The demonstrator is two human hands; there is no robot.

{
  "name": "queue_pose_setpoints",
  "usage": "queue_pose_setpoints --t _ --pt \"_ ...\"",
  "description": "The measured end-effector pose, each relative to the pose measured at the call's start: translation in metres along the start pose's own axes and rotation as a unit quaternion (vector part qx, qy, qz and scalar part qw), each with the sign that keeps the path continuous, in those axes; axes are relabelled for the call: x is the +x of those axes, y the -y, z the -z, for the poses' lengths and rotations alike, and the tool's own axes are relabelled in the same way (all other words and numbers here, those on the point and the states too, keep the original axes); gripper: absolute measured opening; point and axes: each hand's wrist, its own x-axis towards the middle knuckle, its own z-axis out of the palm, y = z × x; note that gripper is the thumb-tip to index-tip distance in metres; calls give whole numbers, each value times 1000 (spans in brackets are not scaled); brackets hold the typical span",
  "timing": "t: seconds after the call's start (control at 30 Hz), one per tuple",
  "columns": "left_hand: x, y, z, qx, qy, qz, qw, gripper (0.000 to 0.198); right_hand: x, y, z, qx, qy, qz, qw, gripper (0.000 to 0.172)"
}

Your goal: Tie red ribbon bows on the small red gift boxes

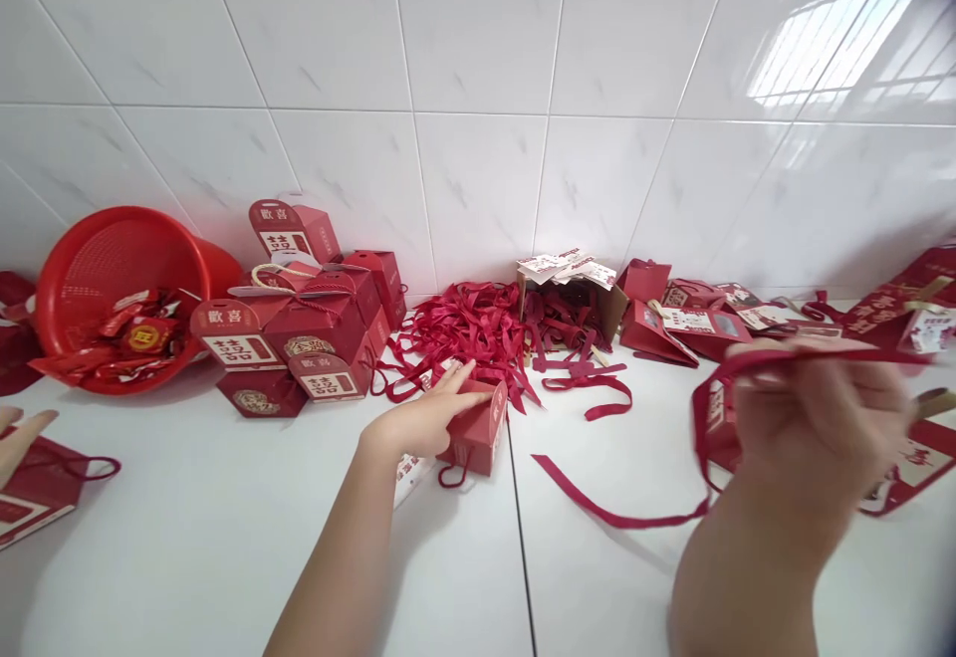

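My left hand (422, 425) is on a small red paper gift box (478, 435) at the middle of the white surface. Two fingers stretch across its top, the others bend down its near side, and a dark red cord loop hangs at the front. Raised at the right, my right hand (814, 428) is closed around a dark red ribbon (627, 520), slightly smeared by motion. One end of the ribbon trails down to the left onto the surface; another stretch runs over the knuckles. A tangled heap of red ribbons (470, 328) lies just behind the box.
Stacked red gift boxes (321, 314) and a tipped red plastic basket (130, 219) of wrapped sweets stand left. A cardboard box (612, 309) of ribbons and several flattened red boxes (694, 328) lie right. Another person's hand (22, 443) touches a box far left. Tiled wall behind.
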Motion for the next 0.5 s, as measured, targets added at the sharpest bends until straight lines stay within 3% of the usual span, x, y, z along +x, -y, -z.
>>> queue_pose_setpoints --t 0.03,0.1,0.2,0.27,0.37,0.5 --pt "-1 -2 2 1 -7 -1 1000 82 1 -2 -9 -1 26 -5 1000 9" --pt "-2 -7 5 2 -24 -12 1000 65 4 -6 -26 -30 160 -49 985 12" --pt "0 -14 6 -2 -63 -19 998 36 6 -17 -46 -99 425 -160 885 25" --pt "4 -16 4 2 -80 -21 997 29 3 -29 -59 -132 543 -207 803 31" --pt "9 -13 0 12 -84 -25 996 29 -7 -52 -76 -185 619 -230 728 35" --pt "14 -8 -4 18 -98 -32 995 31 -19 -78 -90 -216 625 -253 706 31"
